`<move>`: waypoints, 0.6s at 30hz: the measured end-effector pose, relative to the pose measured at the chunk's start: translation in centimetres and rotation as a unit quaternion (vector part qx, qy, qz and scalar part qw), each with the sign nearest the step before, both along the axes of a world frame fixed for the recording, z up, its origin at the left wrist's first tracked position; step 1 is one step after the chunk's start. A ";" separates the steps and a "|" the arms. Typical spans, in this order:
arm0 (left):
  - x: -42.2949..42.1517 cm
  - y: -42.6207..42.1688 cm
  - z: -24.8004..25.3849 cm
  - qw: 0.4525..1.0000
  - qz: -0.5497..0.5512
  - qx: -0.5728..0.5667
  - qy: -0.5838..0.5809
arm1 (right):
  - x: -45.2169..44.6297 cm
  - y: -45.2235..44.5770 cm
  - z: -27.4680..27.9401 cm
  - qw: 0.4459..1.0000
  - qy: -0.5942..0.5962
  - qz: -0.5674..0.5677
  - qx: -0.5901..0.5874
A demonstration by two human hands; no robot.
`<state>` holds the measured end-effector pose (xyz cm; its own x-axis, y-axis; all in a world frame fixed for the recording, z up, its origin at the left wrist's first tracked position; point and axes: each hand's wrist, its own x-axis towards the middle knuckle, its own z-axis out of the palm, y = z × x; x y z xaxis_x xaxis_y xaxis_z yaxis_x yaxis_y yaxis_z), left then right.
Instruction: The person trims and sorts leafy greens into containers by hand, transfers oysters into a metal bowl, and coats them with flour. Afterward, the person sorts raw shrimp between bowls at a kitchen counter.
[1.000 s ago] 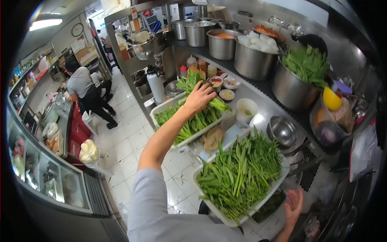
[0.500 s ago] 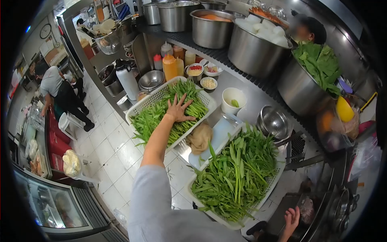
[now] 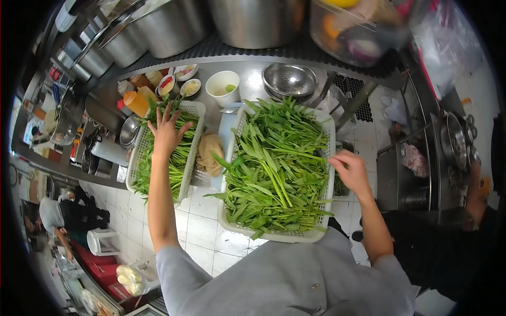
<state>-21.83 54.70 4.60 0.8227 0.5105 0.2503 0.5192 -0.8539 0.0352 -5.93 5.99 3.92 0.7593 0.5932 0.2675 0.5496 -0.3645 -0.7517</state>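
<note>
My left hand (image 3: 168,130) lies open, fingers spread, on cut water spinach (image 3: 182,158) in the left white basket (image 3: 198,110). To the right, a larger white basket (image 3: 330,137) is heaped with long-stemmed water spinach (image 3: 276,174). At that basket's right rim is my right hand (image 3: 350,171), its fingers curled together near a stem end; whether they grip it I cannot make out. Between the baskets sit a crumpled tan cloth (image 3: 210,154) and a light blue board (image 3: 226,131), partly covered by the right basket.
Behind the baskets stand a white tub (image 3: 222,87), metal colanders (image 3: 290,80), small bowls (image 3: 191,88) and sauce bottles (image 3: 138,104). A black shelf (image 3: 221,54) with large pots overhangs them. A person in dark clothes (image 3: 432,247) is close on my right; another person (image 3: 63,213) bends at far left.
The view has swung right and down. My left hand stays spread on the greens in the left basket. My right hand has come up from the lower right to the large basket's rim.
</note>
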 end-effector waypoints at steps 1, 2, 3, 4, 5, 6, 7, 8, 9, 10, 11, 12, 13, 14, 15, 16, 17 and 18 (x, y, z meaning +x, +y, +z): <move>0.0 -1.5 0.9 0.999 -0.020 -0.004 -0.040 | 0.5 1.4 -1.3 0.998 -0.065 0.026 -0.005; -0.2 -3.9 2.6 0.996 -0.037 -0.016 -0.080 | 0.6 2.5 -1.3 0.993 -0.079 0.014 -0.089; -0.6 -5.4 3.6 0.991 -0.069 -0.029 -0.112 | 0.8 3.1 -1.2 0.984 -0.090 0.031 -0.152; -1.2 -6.6 4.3 0.983 -0.101 -0.042 -0.145 | 1.0 3.6 -1.0 0.970 -0.102 0.048 -0.215; -1.6 -7.8 5.1 0.974 -0.131 -0.054 -0.179 | 1.5 3.9 -0.9 0.952 -0.114 0.067 -0.276; -2.2 -9.3 6.2 0.968 -0.129 -0.072 -0.201 | 1.9 4.0 -0.9 0.958 -0.079 0.070 -0.268; -2.8 -11.0 7.3 0.962 -0.126 -0.090 -0.223 | 2.0 3.9 -0.6 0.970 -0.089 0.066 -0.214; -3.2 -12.4 8.2 0.956 -0.123 -0.108 -0.245 | 2.3 3.8 0.0 0.980 -0.100 0.063 -0.160; -3.7 -13.5 8.9 0.954 -0.127 -0.106 -0.251 | 2.3 3.7 0.8 0.987 -0.110 0.060 -0.105; -4.0 -14.4 9.5 0.952 -0.131 -0.102 -0.258 | 1.9 3.6 2.3 0.995 -0.063 0.051 -0.052; -4.1 -15.2 10.0 0.949 -0.133 -0.097 -0.267 | 1.2 3.5 4.2 0.999 -0.018 0.044 0.002; -3.9 -16.2 10.5 0.939 -0.160 -0.110 -0.284 | 0.8 3.6 5.3 0.997 0.027 0.038 0.057; -3.7 -17.5 11.0 0.933 -0.180 -0.138 -0.281 | 0.7 3.6 5.5 0.994 -0.004 0.042 0.099; -3.2 -18.7 11.4 0.926 -0.213 -0.146 -0.276 | 0.7 3.5 5.8 0.988 -0.037 0.047 0.142; -2.4 -20.2 11.7 0.918 -0.245 -0.151 -0.272 | 0.9 3.5 6.1 0.978 -0.072 0.053 0.187; -1.4 -21.9 12.1 0.912 -0.272 -0.157 -0.263 | 0.9 3.4 6.7 0.977 -0.058 0.060 0.195; -0.1 -23.8 12.4 0.906 -0.298 -0.164 -0.252 | 0.9 3.5 7.1 0.972 -0.062 0.075 0.214; 1.3 -25.7 13.1 0.908 -0.321 -0.130 -0.235 | 1.0 3.4 7.5 0.966 -0.066 0.090 0.232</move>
<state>-20.51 29.05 17.65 0.8053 0.0548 0.5903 -0.2080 -0.9063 0.3678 -4.90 9.41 11.37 0.5954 0.5061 0.6240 0.6754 0.1054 -0.7299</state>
